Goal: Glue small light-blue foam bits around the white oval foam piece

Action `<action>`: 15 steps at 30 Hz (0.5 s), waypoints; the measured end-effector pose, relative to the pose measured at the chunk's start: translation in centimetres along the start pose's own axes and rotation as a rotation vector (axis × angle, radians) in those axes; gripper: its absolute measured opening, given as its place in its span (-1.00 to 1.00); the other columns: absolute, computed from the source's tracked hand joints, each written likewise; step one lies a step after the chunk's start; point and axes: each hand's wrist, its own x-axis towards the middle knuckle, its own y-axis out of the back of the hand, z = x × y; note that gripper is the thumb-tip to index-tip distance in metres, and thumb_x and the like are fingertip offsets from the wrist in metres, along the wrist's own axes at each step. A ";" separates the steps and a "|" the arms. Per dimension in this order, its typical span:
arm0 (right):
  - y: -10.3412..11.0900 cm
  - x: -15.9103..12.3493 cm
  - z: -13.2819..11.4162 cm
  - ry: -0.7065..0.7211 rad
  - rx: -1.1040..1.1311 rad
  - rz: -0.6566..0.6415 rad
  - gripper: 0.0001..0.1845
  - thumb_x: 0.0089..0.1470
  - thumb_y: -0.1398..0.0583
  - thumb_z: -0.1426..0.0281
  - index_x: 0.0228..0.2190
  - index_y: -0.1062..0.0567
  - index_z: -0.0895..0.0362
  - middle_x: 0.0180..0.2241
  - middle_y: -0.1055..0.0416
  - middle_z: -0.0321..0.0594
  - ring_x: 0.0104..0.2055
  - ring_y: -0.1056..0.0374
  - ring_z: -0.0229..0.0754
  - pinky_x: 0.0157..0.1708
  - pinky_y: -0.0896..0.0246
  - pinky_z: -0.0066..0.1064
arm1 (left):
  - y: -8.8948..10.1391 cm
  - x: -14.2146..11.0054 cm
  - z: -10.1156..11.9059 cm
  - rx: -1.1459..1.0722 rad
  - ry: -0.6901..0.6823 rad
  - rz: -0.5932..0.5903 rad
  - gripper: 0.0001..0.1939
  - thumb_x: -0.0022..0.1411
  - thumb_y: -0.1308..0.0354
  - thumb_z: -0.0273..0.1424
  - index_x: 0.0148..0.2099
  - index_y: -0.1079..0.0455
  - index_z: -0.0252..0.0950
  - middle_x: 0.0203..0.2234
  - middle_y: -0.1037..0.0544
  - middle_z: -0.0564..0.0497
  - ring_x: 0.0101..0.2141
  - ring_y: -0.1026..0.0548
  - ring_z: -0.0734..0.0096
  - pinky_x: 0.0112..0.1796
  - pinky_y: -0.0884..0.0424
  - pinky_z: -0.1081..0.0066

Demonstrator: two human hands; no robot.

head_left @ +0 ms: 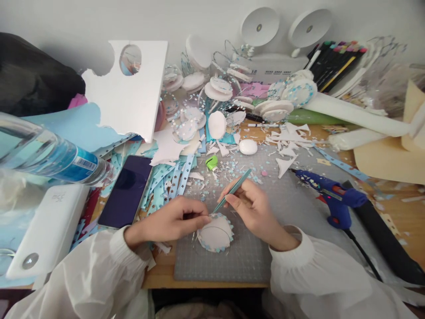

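A white round disc (215,239), its rim dotted with pale blue and white paper stars, lies near the front of the grey cutting mat (222,268). Thin wire loops curve over and around it. My left hand (175,219) pinches the disc's upper left edge between thumb and forefinger; whether wire is caught in the pinch too, I cannot tell. Teal tweezers (239,185) are gripped in my right hand (250,206), pen-like, with their tips pointing down at the disc's top rim beside my left fingertips. Anything between the tips is too small to see.
Right of my hands lies a blue glue gun (327,190). A phone (126,191), a power bank (48,230) and a tilted water bottle (53,150) crowd the left. Behind are a green clip-like item (211,162), a white oval case (248,146) and several decorated discs (217,88).
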 end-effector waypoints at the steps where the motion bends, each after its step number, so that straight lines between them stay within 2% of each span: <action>1: 0.0 0.0 0.0 0.001 -0.004 0.003 -0.89 0.18 -0.17 0.32 -0.35 -0.40 0.10 -0.42 -0.51 -0.23 -0.43 -0.44 -0.25 -0.43 -0.42 -0.42 | 0.0 0.0 0.0 -0.001 -0.004 0.001 -0.65 0.34 0.00 -0.24 -0.42 -0.31 -0.36 -0.61 -0.20 0.15 -0.55 -0.14 0.57 -0.54 -0.07 0.54; 10: 0.0 0.0 0.5 0.016 -0.039 0.032 -0.90 0.17 -0.17 0.32 -0.35 -0.40 0.09 -0.42 -0.50 -0.24 -0.44 -0.44 -0.24 -0.43 -0.43 -0.39 | 0.0 0.1 0.0 0.005 -0.017 0.013 -0.66 0.33 -0.01 -0.26 -0.43 -0.33 -0.36 -0.61 -0.21 0.14 -0.56 -0.15 0.56 -0.54 -0.08 0.54; 15: 0.2 0.3 0.3 -0.011 -0.019 -0.002 -0.88 0.17 -0.17 0.30 -0.33 -0.40 0.09 -0.40 -0.51 -0.22 -0.41 -0.45 -0.23 -0.41 -0.42 -0.39 | 0.0 0.1 0.1 0.008 -0.042 0.014 -0.66 0.33 0.00 -0.26 -0.44 -0.33 -0.35 -0.61 -0.21 0.14 -0.56 -0.15 0.57 -0.54 -0.09 0.55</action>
